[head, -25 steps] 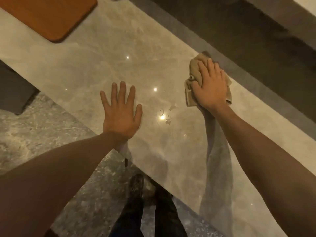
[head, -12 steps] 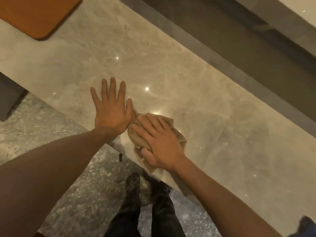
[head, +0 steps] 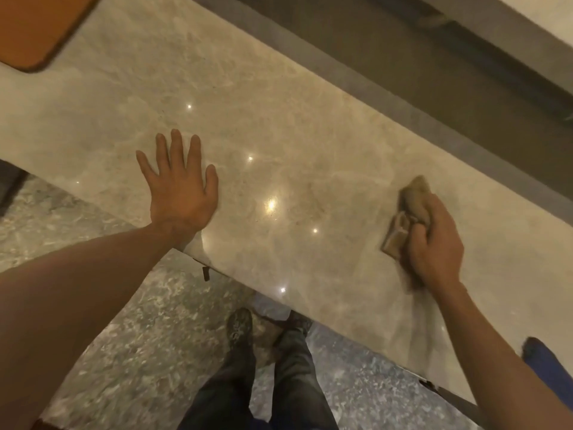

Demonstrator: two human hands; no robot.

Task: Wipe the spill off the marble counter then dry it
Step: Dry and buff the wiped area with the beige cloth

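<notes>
The beige marble counter (head: 279,125) runs diagonally across the view, glossy with small light reflections. My left hand (head: 179,193) lies flat on it near the front edge, fingers spread, holding nothing. My right hand (head: 434,243) is at the right, fingers curled around a bunched tan cloth (head: 406,215) that rests on the counter. The cloth sticks out above and to the left of my fingers. No droplets show on the marble between my hands.
An orange-brown board (head: 34,29) lies on the counter at the far left. A dark channel (head: 387,57) runs behind the counter's back edge. My legs and shoes (head: 242,330) stand on the speckled floor below. A blue object (head: 545,364) sits at the lower right.
My right hand swept the cloth from the far right to beside my left hand, then back to the right, now bunching it. The droplets seen earlier are gone. My left hand stayed put.
</notes>
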